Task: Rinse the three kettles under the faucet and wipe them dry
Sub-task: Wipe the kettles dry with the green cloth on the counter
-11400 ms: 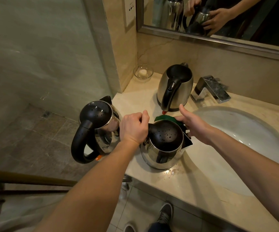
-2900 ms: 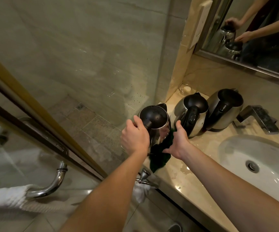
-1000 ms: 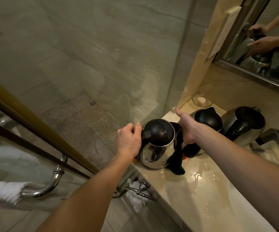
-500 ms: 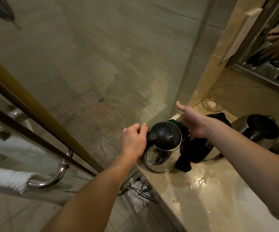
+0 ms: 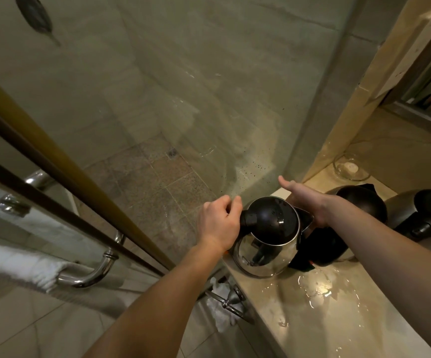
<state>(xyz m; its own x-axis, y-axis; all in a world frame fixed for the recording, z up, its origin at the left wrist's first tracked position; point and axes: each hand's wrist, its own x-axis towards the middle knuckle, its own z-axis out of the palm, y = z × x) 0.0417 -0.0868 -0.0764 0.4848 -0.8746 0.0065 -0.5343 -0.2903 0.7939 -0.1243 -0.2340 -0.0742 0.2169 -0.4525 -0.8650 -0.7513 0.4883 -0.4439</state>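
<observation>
Left hand [image 5: 218, 223] grips the black handle [image 5: 246, 219] of the polished steel kettle [image 5: 263, 257]. Right hand [image 5: 306, 202], thumb extended, holds a dark green cloth [image 5: 304, 257] against its opposite flank; fingers hidden

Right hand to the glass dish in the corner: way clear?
Probably yes. The right hand rests against the near kettle; bare counter lies between it and the glass dish; the middle kettle stands aside.
</observation>
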